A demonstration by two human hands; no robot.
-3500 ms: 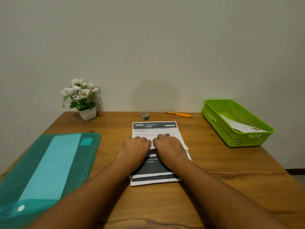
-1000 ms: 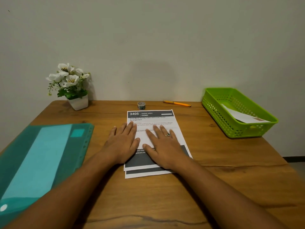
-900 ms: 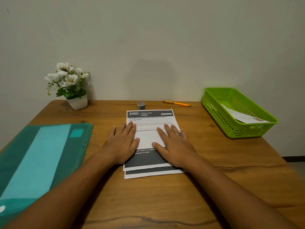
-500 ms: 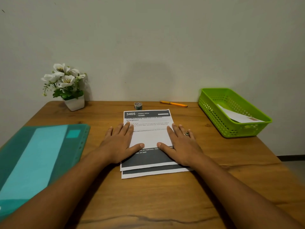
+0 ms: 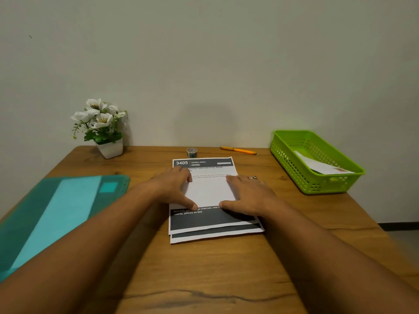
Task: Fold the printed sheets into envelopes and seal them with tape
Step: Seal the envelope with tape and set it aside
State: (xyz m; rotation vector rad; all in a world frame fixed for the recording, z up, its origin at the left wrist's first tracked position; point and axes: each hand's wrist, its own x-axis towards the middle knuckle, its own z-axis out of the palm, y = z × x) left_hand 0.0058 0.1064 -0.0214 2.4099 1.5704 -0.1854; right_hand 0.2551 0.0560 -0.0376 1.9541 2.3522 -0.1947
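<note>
At the middle of the table [image 5: 210,275], left hand [image 5: 173,189] and right hand [image 5: 248,196] press open, extended fingers on the folded flap [image 5: 208,192] of a printed sheet [image 5: 204,220], apparently creasing it; more folds likely follow, with the tape [image 5: 191,152] at twelve o'clock.

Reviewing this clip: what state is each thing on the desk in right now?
Top printed sheet: partly folded over, blank back showing.
Left hand: pressing the sheet's left side.
Right hand: pressing its right side.
Tape roll: untouched, near the wall.
Pen: lying flat, untouched.
Green basket: holds one folded paper.
Teal folder: closed, flat.
Flower pot: upright.
</note>
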